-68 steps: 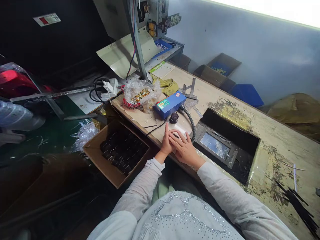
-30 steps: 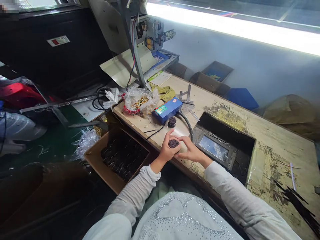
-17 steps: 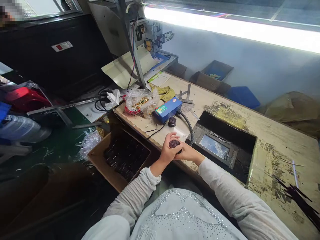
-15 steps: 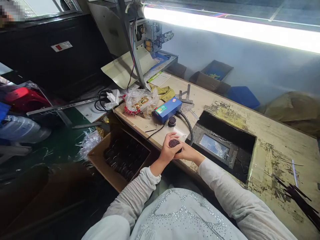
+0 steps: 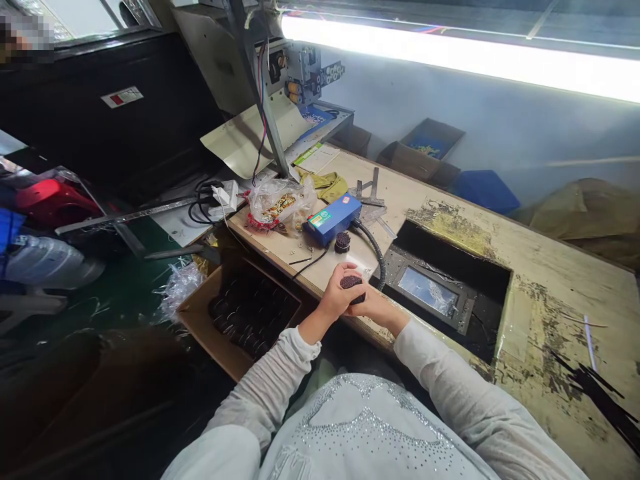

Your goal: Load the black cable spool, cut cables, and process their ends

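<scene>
Both hands are closed around a dark round bundle (image 5: 352, 283) with a grainy top, just over the table's front edge. My left hand (image 5: 336, 293) wraps its left and far side, and my right hand (image 5: 375, 304) grips it from the right. Its underside is hidden by the fingers. Beyond my hands, a similar dark bundle (image 5: 343, 243) with a light band stands upright on the table. A blue box-shaped device (image 5: 332, 220) lies behind that bundle, with a black ribbed cable running from it.
Below on the left, a cardboard box (image 5: 200, 317) holds several dark banded bundles. A plastic bag (image 5: 283, 200) of small golden pieces lies on the wooden table (image 5: 400, 187). To the right is a recessed opening with a glass-faced panel (image 5: 427, 291). Dark strands (image 5: 600, 393) lie far right.
The held bundle is tipped slightly and has shifted a little to the right between my hands. My view has moved slightly; the things on the table stay where they were.
</scene>
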{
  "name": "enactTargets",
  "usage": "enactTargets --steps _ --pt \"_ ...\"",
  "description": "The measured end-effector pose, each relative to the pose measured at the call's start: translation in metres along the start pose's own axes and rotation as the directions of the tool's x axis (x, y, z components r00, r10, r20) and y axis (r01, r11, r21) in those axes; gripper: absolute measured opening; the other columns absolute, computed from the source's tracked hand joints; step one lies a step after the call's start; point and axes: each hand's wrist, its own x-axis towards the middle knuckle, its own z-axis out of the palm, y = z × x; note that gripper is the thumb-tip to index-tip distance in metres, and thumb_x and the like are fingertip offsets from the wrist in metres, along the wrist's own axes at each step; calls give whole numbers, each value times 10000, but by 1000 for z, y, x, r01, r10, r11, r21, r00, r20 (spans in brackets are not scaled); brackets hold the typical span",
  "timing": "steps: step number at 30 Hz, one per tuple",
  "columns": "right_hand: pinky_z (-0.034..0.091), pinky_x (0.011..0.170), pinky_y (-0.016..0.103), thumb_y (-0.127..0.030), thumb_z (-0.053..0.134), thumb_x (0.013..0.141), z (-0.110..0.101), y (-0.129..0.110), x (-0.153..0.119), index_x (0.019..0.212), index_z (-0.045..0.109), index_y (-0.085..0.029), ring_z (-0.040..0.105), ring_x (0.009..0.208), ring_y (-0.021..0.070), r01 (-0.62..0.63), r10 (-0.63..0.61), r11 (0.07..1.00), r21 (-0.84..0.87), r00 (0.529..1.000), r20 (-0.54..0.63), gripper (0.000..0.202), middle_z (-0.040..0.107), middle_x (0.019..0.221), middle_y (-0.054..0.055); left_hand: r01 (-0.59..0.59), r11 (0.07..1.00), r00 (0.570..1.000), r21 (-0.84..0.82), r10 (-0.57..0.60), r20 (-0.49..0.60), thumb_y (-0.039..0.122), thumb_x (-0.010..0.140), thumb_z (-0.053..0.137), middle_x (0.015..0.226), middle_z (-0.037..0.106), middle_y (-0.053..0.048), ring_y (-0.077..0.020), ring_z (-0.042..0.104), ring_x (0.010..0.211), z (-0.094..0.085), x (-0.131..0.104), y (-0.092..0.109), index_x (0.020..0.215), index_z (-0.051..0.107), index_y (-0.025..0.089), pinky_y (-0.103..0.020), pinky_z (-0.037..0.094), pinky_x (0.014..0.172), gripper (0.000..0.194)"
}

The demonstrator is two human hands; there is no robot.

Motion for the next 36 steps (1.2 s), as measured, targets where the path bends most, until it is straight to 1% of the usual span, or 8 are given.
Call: enactTargets --steps 6,9,12,14,17,20,28,36 --pt "486 784 315 -156 685 547 8 4 0 951 605 -186 554 831 170 68 -64 996 53 995 -73 413 598 877 -5 72 996 997 -50 -73 -25 189 593 728 814 624 15 -135 581 765 6 2 2 1050 510 185 -282 446 779 506" --pt "487 745 309 -140 661 542 9 5 -1 886 615 -184 562 760 160 60 -52 992 109 996 -73 350 606 789 -17 129 987 991 -93 -133 -33 216 563 801 855 652 -7 -153 600 804 5 1 4 1218 472 176 -307 451 820 734" --pt "466 680 283 -139 674 548 6 7 -3 861 612 -177 551 694 144 -9 18 985 171 999 -51 321 605 738 -24 202 954 978 -223 -184 99 358 518 879 1033 686 -83 -219 627 943 -3 -2 6 1438 296 215 -363 446 883 1099" --pt "432 625 256 -150 688 554 3 7 -4 814 600 -175 520 643 123 -37 48 979 200 998 -48 275 583 692 -36 227 930 965 -290 -175 194 475 471 891 1158 662 -129 -267 611 1047 -9 -5 6 1458 314 231 -384 435 919 1169" --pt "411 598 248 -165 698 535 3 4 -5 756 577 -176 494 609 110 -44 55 975 218 998 -43 252 550 651 -50 245 939 955 -242 -190 230 529 413 894 1129 669 -136 -302 597 1076 -13 -10 4 1331 539 186 -371 445 903 1042" --pt "448 651 269 -139 716 481 8 -1 -7 771 585 -179 530 668 128 -72 83 979 190 995 -50 320 580 706 -44 286 947 948 -145 -257 188 416 431 907 1030 687 -104 -265 615 987 -7 -15 4 1184 666 166 -328 472 813 829" --pt "345 492 218 -128 644 448 20 -6 -14 737 556 -181 482 566 107 -265 281 950 162 956 -81 307 520 603 -55 394 875 919 -282 -382 98 196 494 793 812 666 -13 -105 559 617 5 -25 -1 1123 684 160 -226 432 555 639" --pt "394 509 234 -99 578 521 13 -6 -5 597 528 -178 506 571 122 -243 250 954 -176 968 17 121 532 552 -47 398 824 914 -403 -395 94 217 505 714 589 564 41 -42 406 414 5 -26 -18 1040 704 131 -179 223 370 542"
